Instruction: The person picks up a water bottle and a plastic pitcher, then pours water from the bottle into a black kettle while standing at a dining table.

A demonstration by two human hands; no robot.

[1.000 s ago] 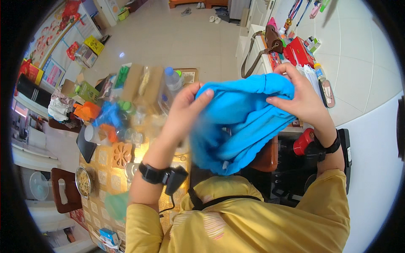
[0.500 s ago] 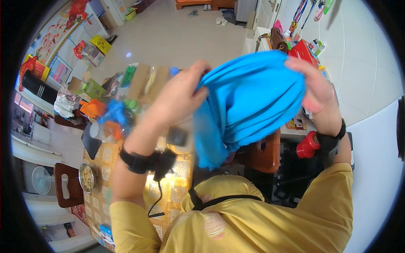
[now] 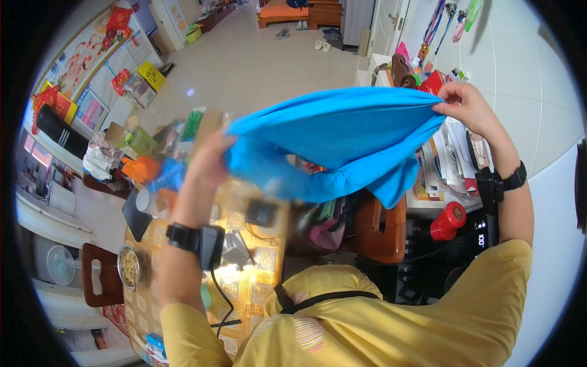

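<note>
A bright blue piece of cloth [image 3: 342,131], perhaps a garment, hangs in the air in front of me, stretched wide between both hands. The thumb and fingers of my right hand [image 3: 468,107] pinch its upper right corner. My left hand [image 3: 211,159], blurred by motion, grips the opposite end. The cloth sags in folds between them, its lower edge hanging loose above a wooden chair [image 3: 379,229].
At left stands a table with a gold patterned cloth [image 3: 260,290], bearing a metal bowl of food [image 3: 129,267], a black box-shaped object [image 3: 261,212] and cartons. Papers [image 3: 449,156] lie on a side surface at right, near a red cylindrical container [image 3: 449,221]. Fabric rests on the chair.
My hands have moved apart, the left one to the left and the right one outward. The bunched blue cloth is now drawn out wide and flatter between them.
</note>
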